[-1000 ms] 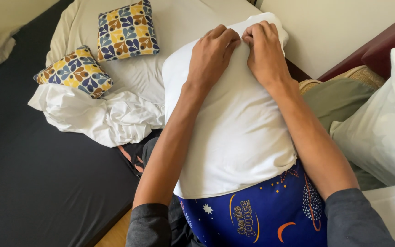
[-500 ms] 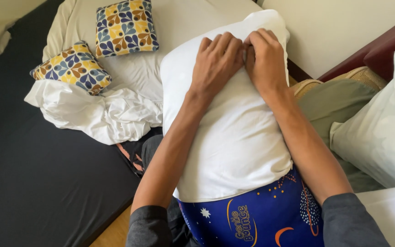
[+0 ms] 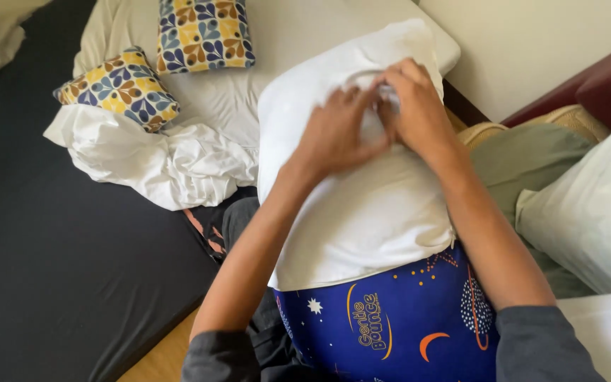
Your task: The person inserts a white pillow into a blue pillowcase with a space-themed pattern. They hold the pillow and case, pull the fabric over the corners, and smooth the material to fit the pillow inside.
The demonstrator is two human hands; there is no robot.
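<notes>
Hands, left hand (image 3: pixel 341 131) and right hand (image 3: pixel 419 106), pinch white pillowcase (image 3: pixel 362 212) at its top; blue pillow (image 3: pixel 390 318) end remains uncovered.

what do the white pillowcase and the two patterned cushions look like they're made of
White pillowcase: thin matte woven cloth, likely cotton, creasing softly where both hands pinch it. Patterned cushions: printed woven fabric, matte, slightly heavier; the fibre is unclear.

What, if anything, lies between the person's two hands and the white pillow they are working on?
Nothing visible does. The left hand and the right hand both lie directly on the white pillow, their fingers pinching its fabric near the top end. The patterned cushions and crumpled white sheet lie off to the side.
</notes>
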